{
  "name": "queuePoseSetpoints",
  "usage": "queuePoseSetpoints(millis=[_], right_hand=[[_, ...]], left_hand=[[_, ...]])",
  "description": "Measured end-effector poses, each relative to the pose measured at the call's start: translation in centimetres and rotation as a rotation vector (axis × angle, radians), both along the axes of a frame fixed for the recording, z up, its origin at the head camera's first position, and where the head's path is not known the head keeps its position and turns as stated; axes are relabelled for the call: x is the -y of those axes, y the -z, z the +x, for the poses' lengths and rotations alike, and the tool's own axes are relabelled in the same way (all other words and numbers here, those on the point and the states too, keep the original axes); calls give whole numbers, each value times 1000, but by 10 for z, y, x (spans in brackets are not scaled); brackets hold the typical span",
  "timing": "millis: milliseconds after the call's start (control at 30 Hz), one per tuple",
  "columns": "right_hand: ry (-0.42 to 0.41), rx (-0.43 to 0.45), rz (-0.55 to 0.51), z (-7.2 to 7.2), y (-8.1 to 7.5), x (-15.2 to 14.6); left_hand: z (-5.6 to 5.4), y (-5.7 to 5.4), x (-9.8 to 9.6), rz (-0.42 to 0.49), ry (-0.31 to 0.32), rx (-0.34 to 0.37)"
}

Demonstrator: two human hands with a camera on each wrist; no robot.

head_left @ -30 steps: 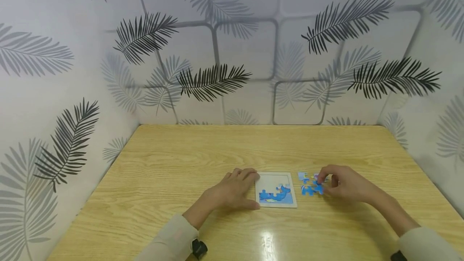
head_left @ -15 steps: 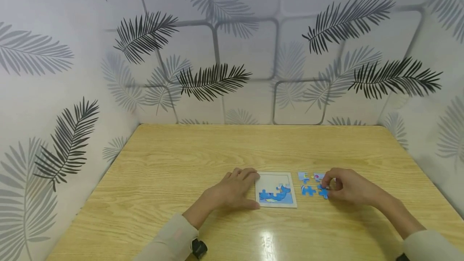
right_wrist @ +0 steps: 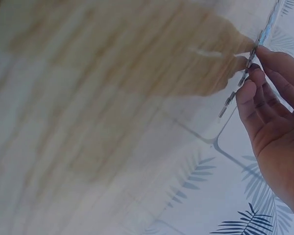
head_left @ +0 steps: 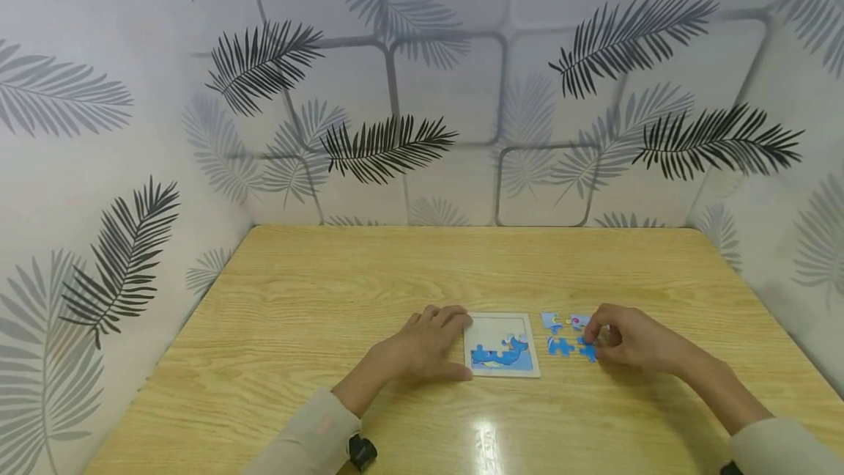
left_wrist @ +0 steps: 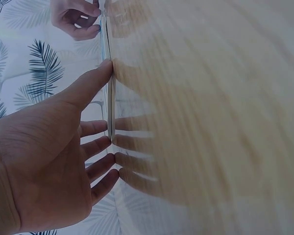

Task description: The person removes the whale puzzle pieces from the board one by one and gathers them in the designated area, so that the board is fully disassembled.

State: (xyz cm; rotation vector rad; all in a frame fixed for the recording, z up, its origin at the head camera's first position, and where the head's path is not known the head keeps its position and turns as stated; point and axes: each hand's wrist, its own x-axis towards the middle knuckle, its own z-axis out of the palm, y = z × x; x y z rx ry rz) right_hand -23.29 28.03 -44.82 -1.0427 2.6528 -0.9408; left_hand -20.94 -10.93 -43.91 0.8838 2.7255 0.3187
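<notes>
My left hand [head_left: 425, 347] rests along the left side of a square white puzzle tray [head_left: 535, 358], its thumb and fingertips touching the edge. Blue jigsaw pieces forming part of a sea-animal picture [head_left: 504, 358] fill the tray's lower part and right side; its upper left shows bare white board. To the right of the tray, my right hand [head_left: 629, 339] pinches a blue jigsaw piece [head_left: 587, 351] between thumb and forefinger, low over the table. The right wrist view shows those fingertips [right_wrist: 248, 88] at the thin row of pieces, seen edge-on.
Loose jigsaw pieces lie close by: a pale blue one [head_left: 551, 322], one with a pink swirl [head_left: 579, 322] and a blue one [head_left: 560, 347]. The glossy wooden table [head_left: 330, 277] meets a leaf-patterned wall [head_left: 448, 94] at its back.
My right hand has shifted slightly right with the pinched jigsaw piece, leaving a gap beside the neighbouring blue piece. The left hand and tray have stayed put.
</notes>
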Motion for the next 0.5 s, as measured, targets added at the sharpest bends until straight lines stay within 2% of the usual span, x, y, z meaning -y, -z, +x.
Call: queuePoseSetpoints(millis=[300,500], right_hand=[[-54,-134,-41,-1,0,5],[-86,-109,-73,-4,-3,22]], left_hand=[[0,-1,-1,0,0,1],[1,-2,-1,-1,-3,9]])
